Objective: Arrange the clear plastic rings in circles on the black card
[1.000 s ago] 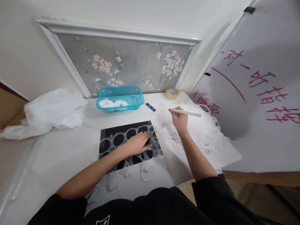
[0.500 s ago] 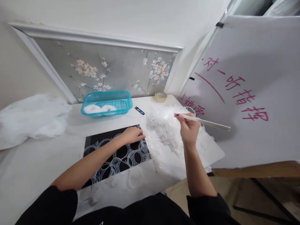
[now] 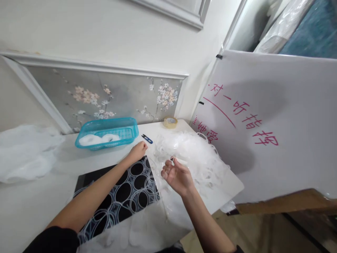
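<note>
My right hand is turned palm up over the near edge of a heap of clear plastic rings. Its fingers are curled, and thumb and forefinger pinch a thin white stick, of which only a short length shows. My left hand rests with its fingers closed at the far right corner of a black mat. Several clear rings lie in rows on the mat. Small blue scissors lie just beyond the left hand.
A turquoise basket with white rolls stands at the back by the floral wall panel. A tape roll sits in the far corner. Crumpled white plastic lies left. A white board with red writing leans on the right.
The view has swung up and right. My left hand moved off the mat's middle to its far right corner. My right hand came down, turned palm up, and the stick now shows only partly.
</note>
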The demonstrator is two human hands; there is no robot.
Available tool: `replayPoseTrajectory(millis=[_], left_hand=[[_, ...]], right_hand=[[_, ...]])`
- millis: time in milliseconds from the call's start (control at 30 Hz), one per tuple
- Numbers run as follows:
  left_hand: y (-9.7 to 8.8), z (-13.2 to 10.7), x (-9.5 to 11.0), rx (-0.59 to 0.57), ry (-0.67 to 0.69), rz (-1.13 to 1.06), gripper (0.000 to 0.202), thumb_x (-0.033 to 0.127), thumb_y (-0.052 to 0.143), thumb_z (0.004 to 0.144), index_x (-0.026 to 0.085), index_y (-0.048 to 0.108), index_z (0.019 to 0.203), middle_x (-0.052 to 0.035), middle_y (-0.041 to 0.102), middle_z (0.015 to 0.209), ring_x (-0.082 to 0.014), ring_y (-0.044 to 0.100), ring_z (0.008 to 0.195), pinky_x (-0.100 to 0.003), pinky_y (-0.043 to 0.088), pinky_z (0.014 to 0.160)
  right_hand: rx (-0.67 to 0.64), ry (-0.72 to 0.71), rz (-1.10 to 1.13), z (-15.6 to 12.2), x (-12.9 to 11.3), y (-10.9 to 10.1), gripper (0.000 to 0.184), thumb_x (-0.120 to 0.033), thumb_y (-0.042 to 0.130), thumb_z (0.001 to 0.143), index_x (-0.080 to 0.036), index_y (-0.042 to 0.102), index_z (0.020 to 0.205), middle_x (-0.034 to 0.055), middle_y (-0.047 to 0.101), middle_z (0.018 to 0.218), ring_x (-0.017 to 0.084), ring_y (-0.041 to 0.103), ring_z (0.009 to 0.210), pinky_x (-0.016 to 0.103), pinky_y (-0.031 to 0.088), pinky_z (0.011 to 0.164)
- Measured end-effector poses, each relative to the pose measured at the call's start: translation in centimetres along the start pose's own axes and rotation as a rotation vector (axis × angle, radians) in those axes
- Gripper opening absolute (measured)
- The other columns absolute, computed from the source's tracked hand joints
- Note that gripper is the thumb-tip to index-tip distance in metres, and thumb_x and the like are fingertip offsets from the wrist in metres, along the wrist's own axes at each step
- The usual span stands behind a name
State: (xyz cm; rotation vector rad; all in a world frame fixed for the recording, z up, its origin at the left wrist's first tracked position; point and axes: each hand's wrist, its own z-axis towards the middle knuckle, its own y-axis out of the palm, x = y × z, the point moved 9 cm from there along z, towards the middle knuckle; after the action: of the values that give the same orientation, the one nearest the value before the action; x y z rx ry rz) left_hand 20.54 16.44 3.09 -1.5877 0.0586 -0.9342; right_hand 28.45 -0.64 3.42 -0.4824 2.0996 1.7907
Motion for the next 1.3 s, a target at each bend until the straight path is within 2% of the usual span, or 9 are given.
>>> replayPoseTrajectory(millis=[300, 500, 633, 733, 833, 933, 1000, 1167, 1300], left_hand=[[-11.7, -10.1, 8.0, 0.252, 0.310, -0.229, 0.018, 0.032, 0.047, 0.093, 0.021, 0.057, 0.084, -0.0003, 0.062, 0.087, -0.0175, 0.057, 0.087, -0.031, 0.043, 0.083], [-12.6, -14.1, 4.6, 0.205, 0.097, -0.356, 0.021, 0.042, 0.059, 0.086, 0.023, 0.062, 0.096, -0.0024, 0.061, 0.094, -0.0198, 0.055, 0.092, -0.034, 0.041, 0.085], [-13.3, -15.9, 1.8, 0.150, 0.011, -0.521, 0.027, 0.044, 0.057, 0.086, 0.020, 0.067, 0.079, -0.0050, 0.060, 0.093, -0.0213, 0.054, 0.094, -0.033, 0.040, 0.087], [-15.1, -17.6, -2.8, 0.235, -0.128, -0.688, 0.031, 0.046, 0.060, 0.083, 0.018, 0.067, 0.073, -0.0036, 0.060, 0.081, -0.0192, 0.053, 0.083, -0.030, 0.040, 0.081], [-18.4, -19.8, -8.0, 0.433, -0.268, -0.723, 0.033, 0.050, 0.064, 0.076, 0.017, 0.067, 0.072, -0.0020, 0.057, 0.075, -0.0171, 0.048, 0.074, -0.028, 0.038, 0.073], [-20.4, -20.9, -9.4, 0.432, -0.257, -0.608, 0.034, 0.050, 0.064, 0.078, 0.017, 0.068, 0.071, -0.0020, 0.055, 0.078, -0.0180, 0.049, 0.079, -0.027, 0.037, 0.075], [-20.5, -21.0, -8.7, 0.367, -0.227, -0.540, 0.033, 0.050, 0.062, 0.080, 0.018, 0.068, 0.071, -0.0022, 0.055, 0.081, -0.0186, 0.050, 0.082, -0.028, 0.036, 0.077], [-18.9, -21.1, -5.1, 0.284, -0.165, -0.524, 0.031, 0.045, 0.061, 0.083, 0.019, 0.068, 0.069, -0.0029, 0.057, 0.087, -0.0185, 0.052, 0.085, -0.029, 0.038, 0.081], [-18.1, -22.0, -2.8, 0.239, -0.093, -0.569, 0.022, 0.040, 0.062, 0.085, 0.023, 0.072, 0.077, -0.0026, 0.061, 0.093, -0.0183, 0.055, 0.093, -0.030, 0.039, 0.088]], right_hand=[[-0.219, -0.138, -0.024, 2.2, 0.8, 9.3, 0.010, -0.031, 0.076, 0.073, -0.023, 0.071, 0.078, 0.0034, 0.069, 0.112, 0.019, 0.058, 0.111, 0.035, 0.035, 0.107], [-0.388, -0.069, -0.124, 2.6, 4.3, 14.2, 0.009, -0.033, 0.074, 0.074, -0.024, 0.072, 0.075, 0.0036, 0.064, 0.124, 0.022, 0.054, 0.115, 0.038, 0.036, 0.104], [-0.427, 0.078, -0.194, 3.3, 7.8, 15.6, 0.013, -0.029, 0.079, 0.068, -0.020, 0.073, 0.076, 0.0055, 0.067, 0.120, 0.021, 0.056, 0.114, 0.033, 0.036, 0.103], [-0.400, 0.282, -0.176, 3.2, 10.9, 14.2, 0.019, -0.027, 0.081, 0.067, -0.016, 0.072, 0.080, 0.0091, 0.070, 0.112, 0.020, 0.062, 0.107, 0.034, 0.039, 0.101], [-0.246, 0.503, -0.208, 2.5, 15.2, 9.2, 0.024, -0.030, 0.081, 0.069, -0.015, 0.068, 0.083, 0.0121, 0.073, 0.099, 0.022, 0.068, 0.095, 0.035, 0.046, 0.090], [0.029, 0.691, -0.350, 1.9, 20.0, 2.5, 0.037, -0.048, 0.078, 0.068, -0.014, 0.064, 0.072, 0.0011, 0.066, 0.061, 0.009, 0.058, 0.045, 0.023, 0.045, 0.054], [0.061, 0.754, -0.439, 1.4, 22.1, 1.0, 0.049, -0.060, 0.073, 0.067, -0.012, 0.061, 0.062, -0.0013, 0.058, 0.049, 0.007, 0.049, 0.036, 0.022, 0.039, 0.046], [-0.122, 0.305, -0.506, 1.9, 18.5, 7.6, 0.047, -0.058, 0.074, 0.067, -0.018, 0.073, 0.092, 0.0088, 0.073, 0.098, 0.019, 0.066, 0.093, 0.029, 0.048, 0.081], [-0.166, 0.034, -0.512, 1.5, 14.9, 13.2, 0.041, -0.053, 0.070, 0.075, -0.026, 0.071, 0.106, 0.0038, 0.064, 0.126, 0.022, 0.049, 0.127, 0.038, 0.028, 0.112]])
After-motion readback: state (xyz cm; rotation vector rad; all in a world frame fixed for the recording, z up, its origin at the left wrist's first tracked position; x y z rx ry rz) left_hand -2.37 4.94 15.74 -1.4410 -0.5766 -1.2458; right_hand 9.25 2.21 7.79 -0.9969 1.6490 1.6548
